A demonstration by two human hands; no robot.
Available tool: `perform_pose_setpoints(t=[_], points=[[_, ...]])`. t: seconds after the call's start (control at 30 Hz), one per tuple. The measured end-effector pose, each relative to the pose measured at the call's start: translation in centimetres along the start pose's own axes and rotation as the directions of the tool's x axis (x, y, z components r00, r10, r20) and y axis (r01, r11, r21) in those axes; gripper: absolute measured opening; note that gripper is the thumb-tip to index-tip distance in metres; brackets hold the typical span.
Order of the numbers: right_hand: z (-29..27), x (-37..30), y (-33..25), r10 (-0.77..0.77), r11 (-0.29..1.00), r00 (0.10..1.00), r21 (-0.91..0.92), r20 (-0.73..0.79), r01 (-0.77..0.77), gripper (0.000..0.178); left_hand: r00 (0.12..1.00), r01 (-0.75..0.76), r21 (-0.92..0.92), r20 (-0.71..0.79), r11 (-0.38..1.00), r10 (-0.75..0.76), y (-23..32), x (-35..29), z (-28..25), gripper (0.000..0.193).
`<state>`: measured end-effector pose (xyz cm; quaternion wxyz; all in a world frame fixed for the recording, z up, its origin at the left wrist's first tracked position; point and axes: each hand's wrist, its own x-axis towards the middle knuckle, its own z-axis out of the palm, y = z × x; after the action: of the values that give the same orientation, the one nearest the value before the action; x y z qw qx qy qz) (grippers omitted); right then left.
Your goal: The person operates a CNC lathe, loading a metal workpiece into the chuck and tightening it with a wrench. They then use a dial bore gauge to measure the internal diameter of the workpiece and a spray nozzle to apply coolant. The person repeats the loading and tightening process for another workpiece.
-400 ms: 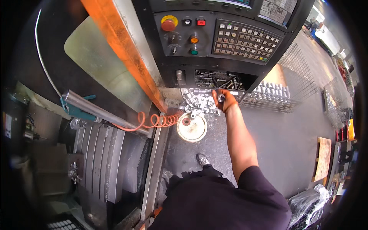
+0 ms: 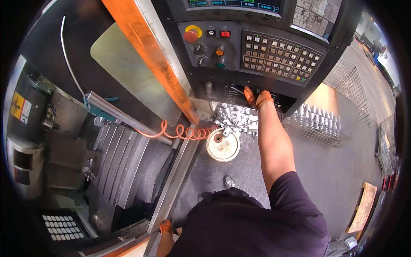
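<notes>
My right hand (image 2: 259, 98) reaches into the open tray (image 2: 287, 107) below the machine's control panel, among dark metal tools. Its thumb and fingers close around something dark that I cannot make out. A dark cylindrical tool (image 2: 236, 89) lies just left of the thumb. Low in the picture, my left hand (image 2: 166, 226) is beside the machine's long metal sill (image 2: 171, 182); its fingers are too small and turned away to read. Below the tray is a pile of silvery metal parts (image 2: 235, 115), next to a round pale lid (image 2: 223, 152) with a small ring-shaped part (image 2: 218, 138) on it.
The control panel (image 2: 233, 70) with buttons and a red knob hangs ahead. An orange door edge (image 2: 150, 51) and a coiled orange hose (image 2: 188, 132) with a teal air gun (image 2: 97, 109) are left. A wire basket (image 2: 317, 135) of metal parts stands right; a wooden board (image 2: 363, 207) lies farther right.
My right hand has gone from the tray's front edge, where it held a dark tool with a metal end, into the tray. My left hand has come into view at the bottom.
</notes>
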<state>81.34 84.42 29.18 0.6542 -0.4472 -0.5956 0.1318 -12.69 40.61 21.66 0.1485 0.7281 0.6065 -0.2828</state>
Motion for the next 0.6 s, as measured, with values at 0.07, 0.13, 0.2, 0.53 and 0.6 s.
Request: perform_pose_setpoints(t=[0.07, 0.13, 0.2, 0.53, 0.6], points=[[5.6, -4.4, 1.5, 0.216, 0.967, 0.976, 0.136, 0.029, -0.218, 0.056, 0.988, 0.149, -0.015, 0.040, 0.989, -0.148, -1.3, -4.7, 2.7, 0.018], [11.5, -7.9, -1.6, 0.604, 0.739, 0.797, 0.365, 0.011, -0.566, 0.048, 0.943, 0.310, -0.022, 0.138, 0.951, -0.304, -1.8, -10.2, 6.1, 0.020], [12.2, -9.7, -5.6, 0.681, 0.727, 0.726, 0.209, -0.096, -0.654, 0.041, 0.949, 0.291, -0.058, 0.144, 0.955, -0.281, -0.6, -12.6, 7.8, 0.023], [25.4, 0.4, -37.1, 0.423, 0.905, 0.846, 0.201, -0.324, -0.375, 0.039, 0.874, 0.475, -0.315, 0.281, 0.822, -0.397, -0.6, -18.1, 10.9, 0.030], [26.0, 3.0, -39.0, 0.359, 0.922, 0.823, 0.031, -0.440, -0.386, 0.044, 0.841, 0.540, -0.385, 0.284, 0.749, -0.461, -1.3, -19.1, 11.3, 0.034]])
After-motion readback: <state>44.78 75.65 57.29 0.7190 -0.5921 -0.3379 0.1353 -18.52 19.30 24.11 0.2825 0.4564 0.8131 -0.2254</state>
